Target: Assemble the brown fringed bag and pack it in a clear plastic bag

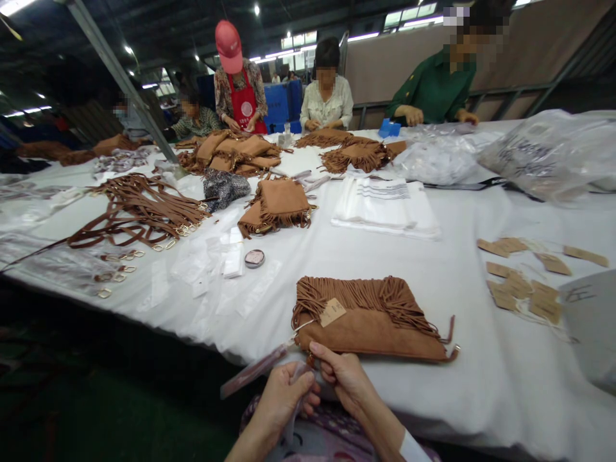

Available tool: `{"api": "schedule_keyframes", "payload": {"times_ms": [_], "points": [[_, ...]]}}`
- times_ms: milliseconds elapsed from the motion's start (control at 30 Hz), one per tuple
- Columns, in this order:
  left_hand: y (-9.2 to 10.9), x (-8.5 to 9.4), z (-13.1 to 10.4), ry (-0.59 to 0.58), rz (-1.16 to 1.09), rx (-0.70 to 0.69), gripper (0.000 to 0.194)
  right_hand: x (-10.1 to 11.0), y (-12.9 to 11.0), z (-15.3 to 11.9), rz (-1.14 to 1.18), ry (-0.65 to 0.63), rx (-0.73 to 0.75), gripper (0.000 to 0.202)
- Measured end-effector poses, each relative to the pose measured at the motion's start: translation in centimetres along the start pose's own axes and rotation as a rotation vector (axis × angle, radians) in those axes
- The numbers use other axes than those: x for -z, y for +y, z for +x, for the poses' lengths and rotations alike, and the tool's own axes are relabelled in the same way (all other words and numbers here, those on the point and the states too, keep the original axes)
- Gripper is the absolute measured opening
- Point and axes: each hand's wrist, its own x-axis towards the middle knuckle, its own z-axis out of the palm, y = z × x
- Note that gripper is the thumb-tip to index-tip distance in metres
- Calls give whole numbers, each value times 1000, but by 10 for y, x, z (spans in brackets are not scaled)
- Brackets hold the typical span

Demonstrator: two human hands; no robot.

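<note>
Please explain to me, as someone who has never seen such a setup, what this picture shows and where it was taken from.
There is no robot here: a person works with two bare hands, and the single picture comes from a camera worn on that person's head, looking forward and down. The left hand holds a thin, see-through wrap. The right hand has its fingertips at the near left corner of a brown fringed bag; whether they pinch it is hard to tell. A paper tag lies on the bag. On the white-covered table are also brown straps at left, loose tags at right, and more fringed bags farther back. Co-workers are across the table.
</note>
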Motion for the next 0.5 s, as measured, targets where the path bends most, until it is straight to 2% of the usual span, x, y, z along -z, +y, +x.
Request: {"api": "schedule_keyframes", "payload": {"times_ms": [100, 200, 267, 333, 400, 500], "points": [[2, 0, -4, 24, 72, -46, 55, 0, 0, 0, -9, 2, -3, 45], [9, 3, -14, -88, -106, -9, 59, 0, 0, 0, 1, -4, -18, 44], [12, 7, -21, -180, -258, 50, 55, -1, 0, -1, -5, 0, -30, 43], [12, 10, -24, -232, -292, 83, 48, -1, -2, -2, -19, 4, -47, 42], [8, 12, -24, -231, -196, 66, 44, -1, -4, -4, -33, 1, -58, 41], [1, 10, -19, -221, 32, 25, 48, -2, -8, -6, -44, -8, -59, 41]]}}
